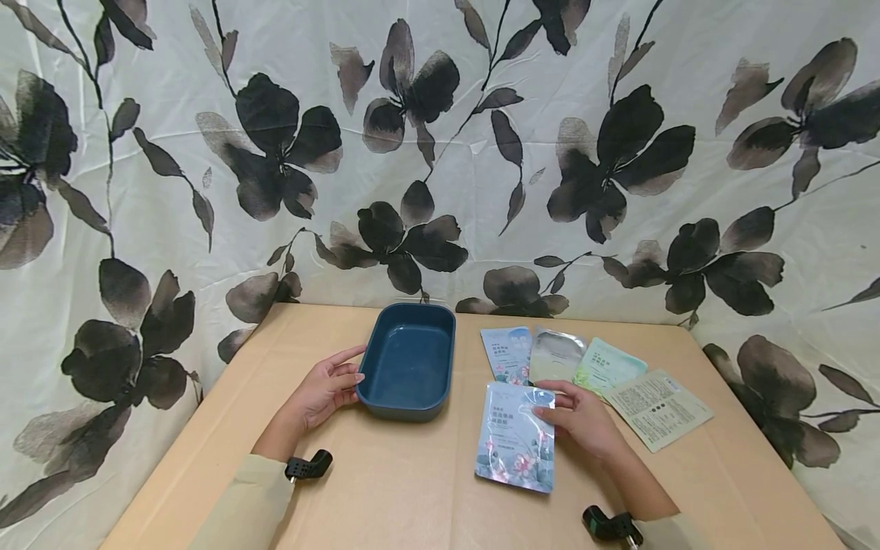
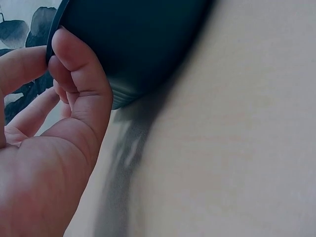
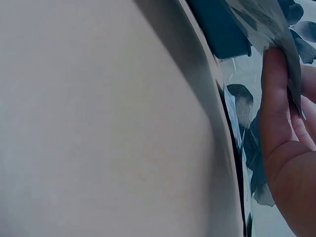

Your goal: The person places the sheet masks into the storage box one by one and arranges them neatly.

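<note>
At its left rim, a dark blue rectangular tub is pinched by my left hand. In the left wrist view the thumb lies against the tub wall, with fingers on the other side of the rim. My right hand holds a glossy light blue sachet by its right edge, thumb on the printed front. Flower pictures and small print cover that front. From the right wrist, the sachet shows edge-on between thumb and fingers.
Behind the right hand lie another light blue sachet, a silver sachet, a green sachet and a pale printed sachet, partly overlapping. A floral cloth hangs along the back edge of the tan table.
</note>
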`<state>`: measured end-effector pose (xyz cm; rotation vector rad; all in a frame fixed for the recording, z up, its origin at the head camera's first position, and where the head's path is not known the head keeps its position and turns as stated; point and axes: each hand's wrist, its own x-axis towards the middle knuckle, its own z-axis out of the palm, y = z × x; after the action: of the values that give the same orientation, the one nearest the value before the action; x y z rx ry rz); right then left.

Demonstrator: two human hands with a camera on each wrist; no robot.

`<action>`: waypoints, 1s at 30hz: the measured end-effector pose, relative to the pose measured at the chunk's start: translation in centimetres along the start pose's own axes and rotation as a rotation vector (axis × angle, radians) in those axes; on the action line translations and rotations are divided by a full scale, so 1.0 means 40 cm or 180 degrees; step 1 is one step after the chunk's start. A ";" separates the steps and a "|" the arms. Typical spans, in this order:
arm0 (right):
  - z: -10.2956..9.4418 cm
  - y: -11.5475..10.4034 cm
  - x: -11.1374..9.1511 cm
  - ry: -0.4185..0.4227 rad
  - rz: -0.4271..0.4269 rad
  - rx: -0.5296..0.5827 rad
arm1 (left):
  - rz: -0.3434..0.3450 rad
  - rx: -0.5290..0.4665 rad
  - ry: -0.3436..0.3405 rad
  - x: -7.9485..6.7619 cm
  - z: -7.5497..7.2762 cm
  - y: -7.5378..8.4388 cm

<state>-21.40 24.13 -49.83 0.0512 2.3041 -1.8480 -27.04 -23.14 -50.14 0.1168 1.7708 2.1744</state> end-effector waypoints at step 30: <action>0.081 -0.087 0.065 -0.0081 -0.0321 0.0142 | -0.0014 -0.0007 -0.0029 -0.002 0.004 0.002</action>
<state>-24.05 19.97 -47.57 -0.0837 2.2881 -1.9360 -26.95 -23.03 -50.00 0.1222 1.7619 2.1693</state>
